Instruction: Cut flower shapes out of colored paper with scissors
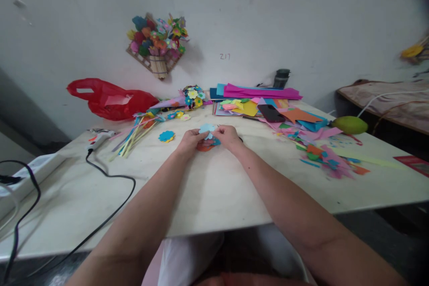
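Observation:
Between my two hands, above the middle of the white table, is a light blue paper flower (207, 130). My left hand (190, 140) pinches its left side between thumb and fingers. On the opposite edge, the fingertips of my right hand (228, 136) are closed against the same flower. Just below my fingers lies an orange paper piece (204, 147), with more blue and pink paper partly covered by my hands. A blue flower cutout (166, 136) with yellow showing under it rests to the left of my left hand.
Left are a glue gun (100, 139) with a trailing black cord, a power strip (30, 170), paper strips (129, 140) and a red plastic bag (110, 100). Behind lie a paper bouquet (192, 96) and coloured sheets (258, 92). A phone (271, 113) and paper scraps (330, 161) are right.

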